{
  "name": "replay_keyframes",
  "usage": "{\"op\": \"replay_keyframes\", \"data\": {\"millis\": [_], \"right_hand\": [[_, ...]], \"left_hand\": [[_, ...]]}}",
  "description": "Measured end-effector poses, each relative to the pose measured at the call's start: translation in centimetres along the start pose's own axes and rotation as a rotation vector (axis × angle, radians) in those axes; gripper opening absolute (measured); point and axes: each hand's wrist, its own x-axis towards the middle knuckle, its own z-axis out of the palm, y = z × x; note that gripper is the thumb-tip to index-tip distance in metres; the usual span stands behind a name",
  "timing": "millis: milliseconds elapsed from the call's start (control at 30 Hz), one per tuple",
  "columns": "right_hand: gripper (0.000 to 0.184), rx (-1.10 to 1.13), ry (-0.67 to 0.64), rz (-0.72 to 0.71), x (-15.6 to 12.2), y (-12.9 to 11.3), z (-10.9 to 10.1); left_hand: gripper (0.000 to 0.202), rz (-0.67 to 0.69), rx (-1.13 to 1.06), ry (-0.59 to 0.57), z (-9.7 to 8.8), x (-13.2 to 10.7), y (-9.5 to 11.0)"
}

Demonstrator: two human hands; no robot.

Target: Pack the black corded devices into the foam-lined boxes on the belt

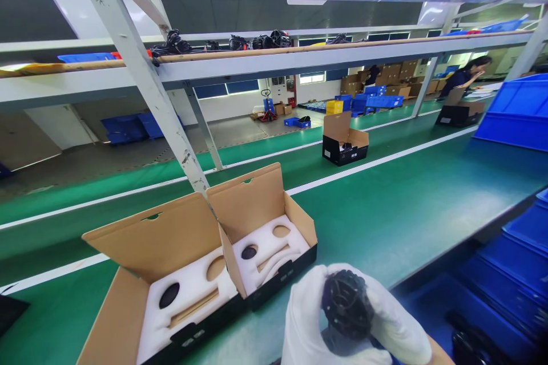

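My left hand (pixel 298 316) and my right hand (pixel 396 319), both in white gloves, close around a black round part (pixel 347 303) at the bottom of the view. It has a ribbed, textured top, and its lower side seems wrapped in clear plastic; I cannot tell its exact kind. To the left of my hands, two open cardboard boxes stand side by side, a nearer box (pixel 115 311) and a farther box (pixel 302 219). Each holds a white foam insert with cutouts. A dark round piece (pixel 169 295) shows in the nearer foam, another (pixel 249 252) in the farther one.
Both boxes rest on a green conveyor belt (pixel 411 199). Farther along stand another open box (pixel 345 145) and a box near a seated person (pixel 464 77). Blue bins (pixel 514 114) are at right, with black parts (pixel 471 348) in a lower bin. A metal post (pixel 141 68) rises behind the boxes.
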Motion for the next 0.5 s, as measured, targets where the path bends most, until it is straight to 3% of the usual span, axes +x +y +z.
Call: {"op": "replay_keyframes", "data": {"millis": [67, 133, 200, 267, 333, 433, 500], "right_hand": [[0.055, -0.203, -0.008, 0.035, -0.1, -1.4, -0.1], [0.061, -0.38, 0.007, 0.019, -0.3, -2.4, -0.4], [0.07, -0.703, 0.055, -0.136, -0.2, -3.1, -0.6], [0.079, -1.13, 0.056, -0.386, 0.3, -3.9, -0.1], [0.07, -1.396, -0.038, -0.565, 1.2, -5.1, 1.3], [0.038, -1.424, -0.184, -0.608, 3.1, -7.7, 3.8], [0.026, -1.357, -0.169, -0.569, 4.6, -9.4, 4.8]], "left_hand": [[0.069, -0.087, -0.168, -0.068, -0.8, 1.0, -0.2], [0.062, -0.34, -0.426, -0.18, -1.6, 2.1, -0.2], [0.067, -0.563, -0.674, -0.253, -2.4, 2.8, 0.1], [0.063, -0.683, -0.902, -0.275, -2.8, 3.3, 0.6], [0.05, -0.768, -1.124, -0.254, -3.2, 3.5, 0.9], [0.036, -0.871, -1.268, -0.19, -4.1, 3.9, 0.2], [0.028, -0.971, -1.276, -0.219, -5.0, 4.0, -1.4]]}}
